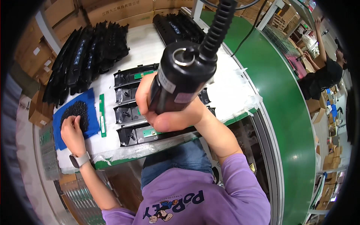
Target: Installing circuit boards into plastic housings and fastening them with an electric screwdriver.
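Observation:
My right hand (pixel 174 122) is wrapped round a thick black powered screwdriver (pixel 191 73), which has a metal hanging ring and a ribbed cable sleeve at its top. Its tip is hidden behind the hand. Below it, several black plastic housings (pixel 127 137) lie in a row, and green circuit strips (pixel 148 132) show inside some of them. At the left, the fingers of my left hand (pixel 71 134) are pinched together at the edge of a heap of tiny black screws (pixel 79 108) on a blue cloth (pixel 92 125). Whatever sits between those fingertips is too small to make out.
A loose green circuit strip (pixel 102 114) lies between the cloth and the housings. Stacked black housings (pixel 84 56) fill the back left, with another stack (pixel 176 28) at the back. Cardboard boxes (pixel 112 11) stand behind the table. Another person (pixel 324 77) works at the far right.

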{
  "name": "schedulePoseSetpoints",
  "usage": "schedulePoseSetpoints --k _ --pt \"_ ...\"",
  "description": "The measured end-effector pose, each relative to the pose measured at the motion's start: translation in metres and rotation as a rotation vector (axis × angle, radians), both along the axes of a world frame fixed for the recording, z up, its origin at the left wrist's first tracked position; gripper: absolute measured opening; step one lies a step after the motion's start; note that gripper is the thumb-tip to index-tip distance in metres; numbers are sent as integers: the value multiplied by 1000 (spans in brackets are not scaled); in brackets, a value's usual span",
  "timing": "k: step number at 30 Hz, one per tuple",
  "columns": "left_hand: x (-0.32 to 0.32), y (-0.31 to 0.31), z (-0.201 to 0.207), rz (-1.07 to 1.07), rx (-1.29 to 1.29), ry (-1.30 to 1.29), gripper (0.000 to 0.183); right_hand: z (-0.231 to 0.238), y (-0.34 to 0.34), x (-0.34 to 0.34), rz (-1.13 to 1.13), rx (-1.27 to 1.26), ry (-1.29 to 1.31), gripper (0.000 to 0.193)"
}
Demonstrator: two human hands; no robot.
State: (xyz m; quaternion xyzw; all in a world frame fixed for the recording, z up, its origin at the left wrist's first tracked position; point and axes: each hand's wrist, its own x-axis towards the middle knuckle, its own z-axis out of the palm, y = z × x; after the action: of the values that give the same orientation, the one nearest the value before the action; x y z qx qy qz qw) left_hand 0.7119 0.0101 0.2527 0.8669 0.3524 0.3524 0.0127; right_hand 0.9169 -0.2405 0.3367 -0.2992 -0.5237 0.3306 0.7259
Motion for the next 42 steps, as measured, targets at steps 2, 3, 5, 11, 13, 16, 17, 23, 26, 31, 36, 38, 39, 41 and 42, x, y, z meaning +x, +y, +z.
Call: schedulePoseSetpoints --k 2,3,5,11,13,16,17,23,26,31,36,38,39,41,42 --pt "1 1 0 -6 27 -5 17 6 -9 2 66 -177 113 31" --pt "1 1 -1 -1 48 -3 17 5 -7 2 85 -118 146 30" --pt "1 2 -2 3 39 6 17 5 -5 5 23 -79 127 30" --pt "3 0 0 30 -23 44 19 3 -3 12 1 -34 138 32" --pt "3 3 -2 13 13 35 19 4 -2 11 -4 -31 143 31" --pt "6 7 -4 -54 169 23 18 5 -3 11 -16 -16 146 30" --pt "6 6 -3 -68 140 -15 18 4 -3 11 -15 -5 149 30" --pt "12 -15 3 -416 -809 -556 25 6 0 10 -12 66 198 29" --pt "26 -50 16 -733 -1375 -788 26 10 0 9 -8 107 208 30" --pt "43 -90 14 -800 -1607 -663 20 18 1 8 -15 230 241 31" --pt "58 -116 24 -856 -1748 -646 16 21 1 8 -47 330 217 34" --pt "60 -120 26 -897 -1771 -664 14 21 1 10 -54 335 203 36" --pt "60 -121 27 -911 -1784 -672 13 20 1 9 -59 354 207 36" --pt "59 -120 26 -931 -1798 -676 12 19 1 8 -68 374 209 36" --pt "57 -119 24 -966 -1757 -622 13 18 1 7 -81 380 219 37"
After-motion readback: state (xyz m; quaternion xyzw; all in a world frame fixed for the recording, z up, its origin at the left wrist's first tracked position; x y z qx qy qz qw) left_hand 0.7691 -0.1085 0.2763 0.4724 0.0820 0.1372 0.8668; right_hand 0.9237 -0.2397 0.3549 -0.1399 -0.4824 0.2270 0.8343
